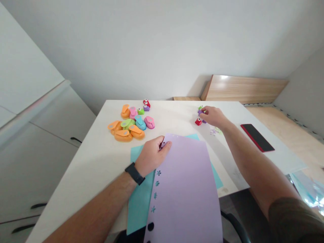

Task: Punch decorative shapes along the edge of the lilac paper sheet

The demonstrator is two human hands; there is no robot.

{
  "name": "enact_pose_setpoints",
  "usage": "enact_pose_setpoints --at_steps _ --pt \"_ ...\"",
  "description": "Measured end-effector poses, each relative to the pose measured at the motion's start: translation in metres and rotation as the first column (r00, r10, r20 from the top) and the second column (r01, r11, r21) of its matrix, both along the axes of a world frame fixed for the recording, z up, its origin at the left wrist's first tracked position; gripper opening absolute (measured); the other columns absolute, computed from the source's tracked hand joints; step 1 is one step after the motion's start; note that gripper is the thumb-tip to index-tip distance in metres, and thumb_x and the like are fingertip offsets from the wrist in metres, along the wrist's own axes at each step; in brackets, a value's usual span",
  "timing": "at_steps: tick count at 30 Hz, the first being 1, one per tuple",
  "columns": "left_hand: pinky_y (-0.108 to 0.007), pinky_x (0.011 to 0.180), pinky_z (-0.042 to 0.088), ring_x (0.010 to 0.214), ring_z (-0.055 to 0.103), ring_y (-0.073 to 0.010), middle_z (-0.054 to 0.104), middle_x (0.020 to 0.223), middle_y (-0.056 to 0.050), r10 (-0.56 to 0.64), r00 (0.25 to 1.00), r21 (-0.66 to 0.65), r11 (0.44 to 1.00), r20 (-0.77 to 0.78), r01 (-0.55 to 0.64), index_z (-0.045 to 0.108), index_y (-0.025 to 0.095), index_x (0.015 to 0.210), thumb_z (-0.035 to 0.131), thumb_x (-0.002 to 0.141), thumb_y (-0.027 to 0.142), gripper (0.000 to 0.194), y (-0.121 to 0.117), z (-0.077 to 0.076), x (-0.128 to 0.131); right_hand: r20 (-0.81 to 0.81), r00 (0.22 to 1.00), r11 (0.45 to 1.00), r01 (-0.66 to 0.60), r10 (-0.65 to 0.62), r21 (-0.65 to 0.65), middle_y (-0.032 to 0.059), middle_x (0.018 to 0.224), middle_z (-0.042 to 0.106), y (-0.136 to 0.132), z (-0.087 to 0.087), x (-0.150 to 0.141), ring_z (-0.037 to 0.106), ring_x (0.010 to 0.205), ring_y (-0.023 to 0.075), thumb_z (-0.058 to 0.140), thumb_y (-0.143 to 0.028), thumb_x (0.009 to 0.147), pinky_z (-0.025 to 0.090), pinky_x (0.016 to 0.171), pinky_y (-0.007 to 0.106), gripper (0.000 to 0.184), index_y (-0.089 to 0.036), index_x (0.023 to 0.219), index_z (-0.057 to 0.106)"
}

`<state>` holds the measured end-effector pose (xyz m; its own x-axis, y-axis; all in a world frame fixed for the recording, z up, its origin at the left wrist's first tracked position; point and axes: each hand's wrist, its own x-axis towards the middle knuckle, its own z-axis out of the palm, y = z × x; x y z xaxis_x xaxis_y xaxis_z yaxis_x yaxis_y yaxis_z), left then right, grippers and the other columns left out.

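Observation:
My left hand point(153, 155), with a dark band on its wrist, pinches the upper left edge of a lilac paper sheet point(184, 189). Cut-out shapes run down the sheet's left side. Beneath it a turquoise sheet point(138, 202) lies partly covered on the table. My right hand point(215, 117) reaches to the table's far right, its fingers closed round a small purple paper punch point(200, 113) that they partly hide. Close by are a red punch point(198, 122) with eyes and a green punch point(200, 107). Small paper cut-outs point(214, 131) lie below this hand.
Several orange, pink, green and blue lever punches point(137, 132) are grouped at the table's left. Behind them sit small red point(146, 103), purple and green punches. A black-and-red flat object point(257, 137) lies at the right. White cabinets point(50, 162) stand left of the white table point(83, 179).

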<state>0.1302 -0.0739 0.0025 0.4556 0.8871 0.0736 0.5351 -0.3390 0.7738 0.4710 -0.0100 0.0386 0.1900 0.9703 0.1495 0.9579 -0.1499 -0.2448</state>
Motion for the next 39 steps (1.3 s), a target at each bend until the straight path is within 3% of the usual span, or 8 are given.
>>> enact_pose_setpoints --at_steps 3,8,15,20,24,26,32,39 --pt "-0.027 0.056 0.024 0.058 0.043 -0.0125 0.050 0.061 0.005 0.002 1.000 0.005 1.000 -0.006 -0.002 0.052 0.020 0.074 0.050 0.097 0.048 0.036 0.001 -0.001 0.000 0.202 0.977 0.989 -0.046 0.075 -0.143 0.0103 0.109 0.078 0.020 0.000 -0.005 0.068 0.096 0.0261 0.052 -0.036 0.089 0.045 0.079 0.032 0.034 -0.021 0.108 0.076" --pt "-0.028 0.056 0.023 0.058 0.043 -0.0124 0.049 0.060 0.005 0.006 1.000 0.014 1.000 -0.017 -0.006 0.050 0.020 0.073 0.049 0.097 0.048 0.037 0.001 -0.002 -0.001 0.251 0.958 0.964 -0.073 0.140 -0.257 0.0166 0.106 0.078 0.037 -0.010 -0.009 0.070 0.097 0.0293 0.056 -0.034 0.087 0.047 0.083 0.034 0.032 -0.015 0.097 0.080" --pt "-0.028 0.057 0.022 0.058 0.042 -0.0121 0.045 0.059 0.006 0.006 1.000 0.015 1.000 -0.019 -0.005 0.047 0.020 0.072 0.050 0.097 0.046 0.036 0.000 -0.001 0.000 0.269 0.963 0.993 0.011 0.021 -0.117 0.0181 0.125 0.070 0.025 -0.009 -0.005 0.063 0.115 0.0324 0.042 -0.046 0.097 0.047 0.097 0.042 0.050 -0.017 0.131 0.066" --pt "-0.029 0.057 0.022 0.056 0.041 -0.0112 0.043 0.058 0.006 0.009 1.000 0.029 1.000 -0.001 -0.009 0.043 0.020 0.070 0.051 0.096 0.045 0.037 -0.002 -0.001 0.000 0.257 0.963 0.996 0.084 -0.077 -0.017 0.0233 0.156 0.040 0.008 -0.020 0.001 0.037 0.139 0.0507 0.066 -0.080 0.070 0.035 0.108 0.065 0.104 -0.024 0.154 0.041" --pt "-0.029 0.057 0.022 0.057 0.042 -0.0115 0.043 0.058 0.006 0.005 1.000 0.033 0.999 0.004 -0.005 0.044 0.020 0.070 0.051 0.096 0.044 0.036 -0.001 -0.001 0.000 0.189 0.974 0.987 0.144 -0.128 -0.073 0.0249 0.168 0.016 0.010 -0.038 0.011 0.019 0.150 0.0524 0.062 -0.089 0.066 0.026 0.114 0.068 0.124 -0.021 0.162 0.023" --pt "-0.029 0.057 0.022 0.057 0.042 -0.0116 0.043 0.059 0.006 0.006 1.000 0.032 0.999 0.003 -0.006 0.044 0.020 0.070 0.051 0.096 0.044 0.036 -0.001 -0.002 0.000 0.142 0.975 0.980 0.186 -0.174 -0.074 0.0254 0.168 0.017 0.016 -0.047 0.016 0.021 0.151 0.0511 0.056 -0.092 0.067 0.027 0.115 0.066 0.124 -0.019 0.162 0.022" --pt "-0.029 0.057 0.021 0.056 0.041 -0.0114 0.041 0.057 0.006 0.016 1.000 0.045 0.999 -0.010 -0.016 0.041 0.020 0.069 0.052 0.096 0.044 0.038 -0.001 -0.003 0.000 0.088 0.980 0.983 0.180 -0.177 -0.029 0.0255 0.155 0.038 0.037 -0.063 0.022 0.037 0.144 0.0429 0.047 -0.087 0.078 0.032 0.117 0.053 0.108 -0.013 0.155 0.034" --pt "-0.030 0.057 0.021 0.057 0.041 -0.0120 0.041 0.059 0.006 0.007 1.000 0.048 0.999 -0.011 -0.007 0.042 0.020 0.069 0.051 0.096 0.043 0.036 0.000 -0.003 0.000 0.089 0.962 0.966 0.259 -0.259 0.019 0.0223 0.149 0.045 0.052 -0.064 0.020 0.046 0.134 0.0437 0.046 -0.081 0.083 0.039 0.109 0.056 0.092 -0.021 0.152 0.041"
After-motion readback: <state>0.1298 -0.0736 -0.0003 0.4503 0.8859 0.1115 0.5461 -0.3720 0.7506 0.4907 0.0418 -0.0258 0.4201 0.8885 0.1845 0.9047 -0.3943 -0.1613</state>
